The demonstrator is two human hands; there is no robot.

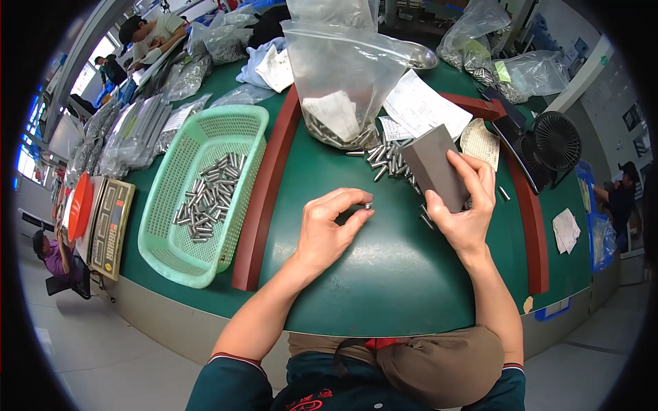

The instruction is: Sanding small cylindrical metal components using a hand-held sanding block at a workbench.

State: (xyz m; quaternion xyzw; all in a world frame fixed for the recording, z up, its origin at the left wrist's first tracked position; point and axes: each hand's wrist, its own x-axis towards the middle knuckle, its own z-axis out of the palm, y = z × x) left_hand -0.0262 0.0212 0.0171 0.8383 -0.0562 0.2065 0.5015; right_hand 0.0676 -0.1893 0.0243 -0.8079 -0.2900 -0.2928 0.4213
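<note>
Between thumb and forefinger, my left hand (327,229) pinches a small metal pin (368,205) above the green table top. My right hand (467,202) grips a dark grey rectangular block (436,168), tilted, with the thumb on its near edge and the fingers along its right side. Behind and partly under the block lies a pile of shiny metal pins (388,161); some of the pile is hidden by the block and hand. To the left, a light green perforated basket (154,236) has many similar pins (209,198) on its bottom.
Dark red wooden bars (269,198) edge the work area on both sides. At the back stands a clear plastic bag (336,72) of pins, beside paper sheets (425,106). A small black fan (556,140) is at right, a weighing scale (112,229) at far left. Other people sit farther off.
</note>
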